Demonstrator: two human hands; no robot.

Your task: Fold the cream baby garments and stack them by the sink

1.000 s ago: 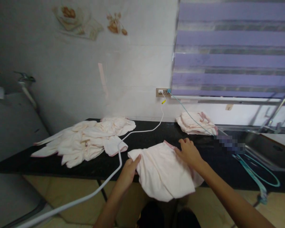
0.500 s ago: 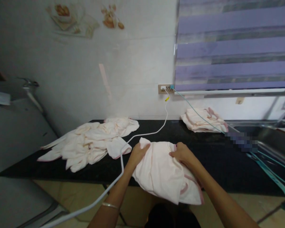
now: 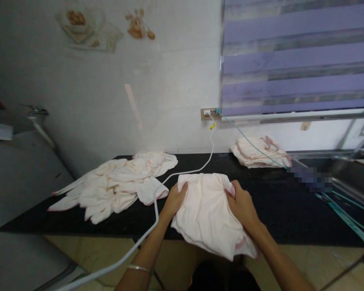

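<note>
Here my left hand and right hand are both clamped on the pale pink cloth, one at each side; it lies at the front edge of the black counter, its lower part hanging over. A white cable runs just beside my left hand.
</note>
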